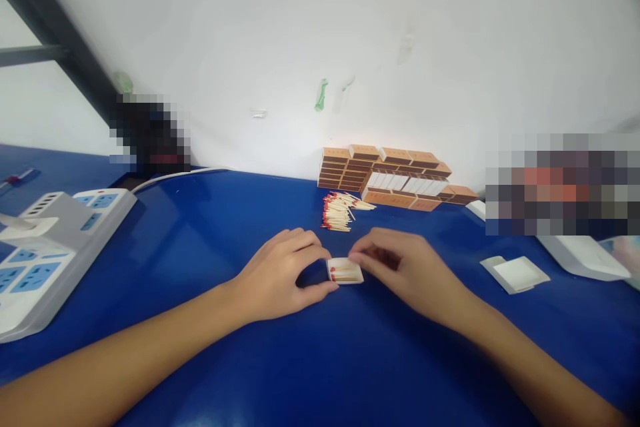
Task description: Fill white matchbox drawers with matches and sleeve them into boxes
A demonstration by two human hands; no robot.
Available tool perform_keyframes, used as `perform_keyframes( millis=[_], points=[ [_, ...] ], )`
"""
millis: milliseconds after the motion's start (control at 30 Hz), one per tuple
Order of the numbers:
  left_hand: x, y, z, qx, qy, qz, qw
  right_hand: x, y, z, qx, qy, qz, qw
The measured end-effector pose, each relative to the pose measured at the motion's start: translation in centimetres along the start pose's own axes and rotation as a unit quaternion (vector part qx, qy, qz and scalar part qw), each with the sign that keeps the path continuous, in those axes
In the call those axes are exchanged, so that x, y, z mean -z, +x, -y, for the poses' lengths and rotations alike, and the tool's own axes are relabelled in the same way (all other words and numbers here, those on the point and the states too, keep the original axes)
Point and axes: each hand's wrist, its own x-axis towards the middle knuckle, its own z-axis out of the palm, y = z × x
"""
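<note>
A small white matchbox tray [354, 281] lies on the blue table with a few red-headed matches [346, 273] inside. My left hand [286, 272] grips the tray from the left, thumb at its near edge and forefinger at its far left corner. At the tray's far right corner, the fingertips of my right hand [400, 267] are pinched together over the rim; whatever is between them is too small to make out. Just beyond the tray is a pile of loose matches [339, 212], most red heads facing left.
Stacked brown matchboxes [345, 170] stand against the wall, with white trays [407, 183] among them. Open white card pieces [517, 273] lie to the right. A power strip [65, 240] with a white cable [175, 177] occupies the left side. Blurred patches cover both far sides.
</note>
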Motion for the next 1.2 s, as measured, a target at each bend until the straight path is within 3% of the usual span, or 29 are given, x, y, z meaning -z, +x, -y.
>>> perform_keyframes(
  millis=[133,267,367,533,800,1033,1200],
  points=[
    [-0.1,0.0,0.0,-0.001,-0.010,-0.008,1.000,1.2,2.2,-3.0,-0.009,-0.086,-0.133,0.987],
    [0.0,0.0,0.0,-0.002,-0.012,-0.009,1.000,1.6,4.4,-6.2,0.005,-0.137,-0.100,0.986],
    [0.0,0.1,0.0,-0.005,-0.010,-0.010,1.000,1.4,4.9,-7.1,-0.001,-0.139,-0.085,0.987],
    [0.0,0.1,0.0,-0.006,-0.011,-0.009,1.000,1.5,4.6,-6.8,-0.024,-0.138,-0.069,0.988],
    [0.0,0.1,-0.1,-0.003,-0.013,-0.014,1.000,2.5,3.4,-5.8,-0.052,-0.157,0.011,0.986],
    [0.1,0.1,-0.1,0.003,-0.014,-0.001,1.000,2.5,1.9,-6.1,-0.052,-0.167,0.023,0.984],
    [0.0,0.1,0.0,0.010,-0.011,-0.006,1.000,2.5,0.4,-3.5,-0.041,-0.139,0.048,0.988]
  ],
)
